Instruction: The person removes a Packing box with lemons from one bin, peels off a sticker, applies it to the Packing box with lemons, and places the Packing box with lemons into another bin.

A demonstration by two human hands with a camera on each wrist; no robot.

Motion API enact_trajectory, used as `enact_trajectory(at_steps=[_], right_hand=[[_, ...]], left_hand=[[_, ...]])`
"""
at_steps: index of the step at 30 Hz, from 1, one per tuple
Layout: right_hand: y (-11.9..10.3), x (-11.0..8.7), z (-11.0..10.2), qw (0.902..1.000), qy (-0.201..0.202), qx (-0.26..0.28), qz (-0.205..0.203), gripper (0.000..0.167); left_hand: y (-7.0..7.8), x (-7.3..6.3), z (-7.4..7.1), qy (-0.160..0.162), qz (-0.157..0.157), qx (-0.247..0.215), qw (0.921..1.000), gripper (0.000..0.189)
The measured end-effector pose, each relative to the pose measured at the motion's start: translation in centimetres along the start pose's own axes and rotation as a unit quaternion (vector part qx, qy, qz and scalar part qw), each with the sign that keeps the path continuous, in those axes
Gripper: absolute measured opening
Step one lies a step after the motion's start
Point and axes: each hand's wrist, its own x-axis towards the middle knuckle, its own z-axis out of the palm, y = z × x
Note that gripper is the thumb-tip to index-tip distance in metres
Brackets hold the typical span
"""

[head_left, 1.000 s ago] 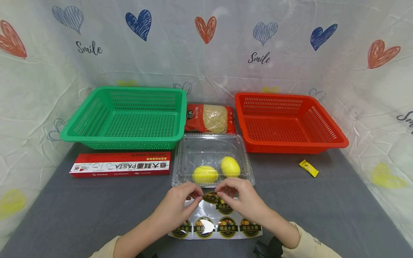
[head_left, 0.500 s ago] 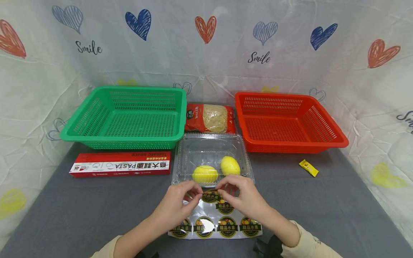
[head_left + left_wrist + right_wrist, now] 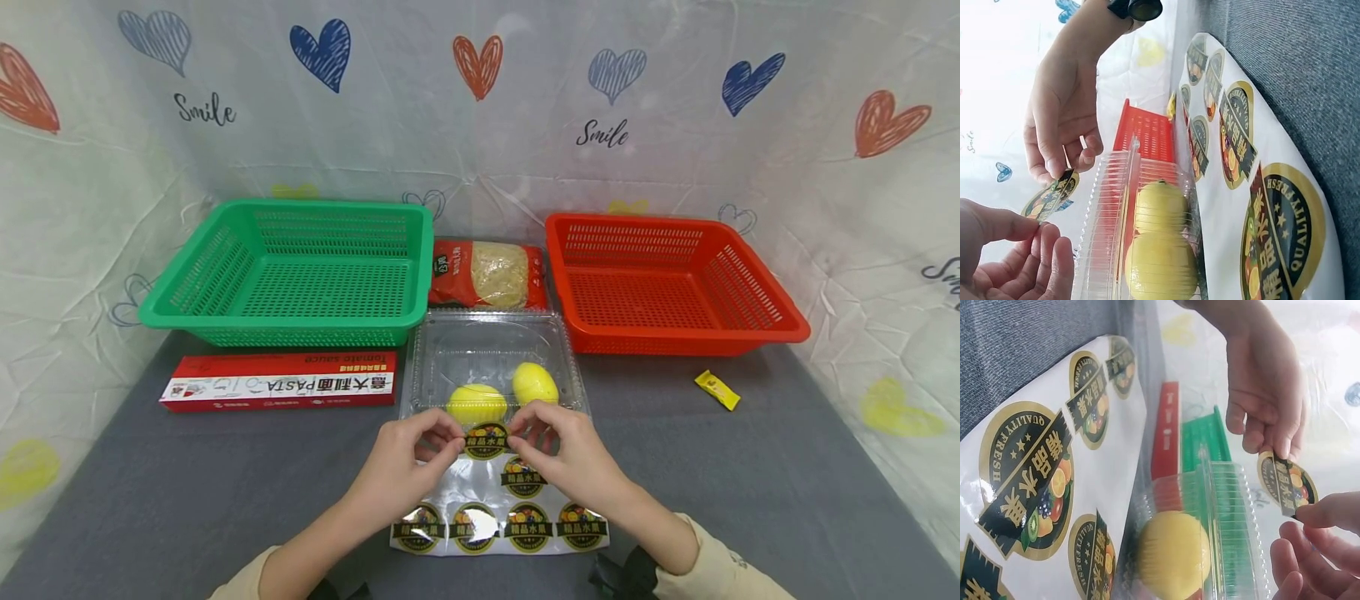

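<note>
An oval black-and-gold fruit sticker [image 3: 486, 441] is stretched between both hands, face up, above the near edge of a clear plastic clamshell box [image 3: 480, 350]. My left hand [image 3: 408, 458] pinches one end of it between thumb and index finger. The other end is pinched by my right hand [image 3: 572, 450]. Both wrist views show the sticker [image 3: 1054, 197] held off the box. Two yellow lemons [image 3: 477, 403] lie inside the clamshell, under its transparent lid. Below the hands a glossy white sticker sheet [image 3: 442, 492] lies on the table, bearing several more stickers.
Behind the box lies a red noodle bag [image 3: 498, 275], between a green basket [image 3: 288, 323] and a red basket [image 3: 682, 340]. A red-and-white pasta box [image 3: 279, 382] sits at the left. On the right is a small yellow packet [image 3: 717, 390].
Both hands have moved slightly forward and up with the sticker, from over the sheet to the clamshell's near edge. The sticker, folded over earlier, is now flat and facing up.
</note>
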Motion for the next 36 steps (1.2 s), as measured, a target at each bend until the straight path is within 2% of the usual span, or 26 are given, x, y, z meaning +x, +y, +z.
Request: enact_trajectory(at_steps=[5,14,29,36], right_hand=[[0.0,0.1,0.1,0.9998,0.013,0.012,0.007,0.013],[0.4,1.0,0.1,0.9962,0.084,0.012,-0.018,0.013],[1.0,2.4,0.0,0.9914,0.129,0.018,0.009,0.006],[1.3,3.1,-0.1,0.9906,0.136,0.012,0.008,0.006]], left_hand=[[0.1,0.2,0.0,0.002,-0.018,-0.027,0.9995,0.005],[0.4,1.0,0.0,0.011,-0.024,-0.047,0.9986,0.006],[0.6,2.8,0.2,0.076,0.000,-0.021,0.9969,0.010],[0.3,3.6,0.2,0.096,0.037,0.014,0.9945,0.011]])
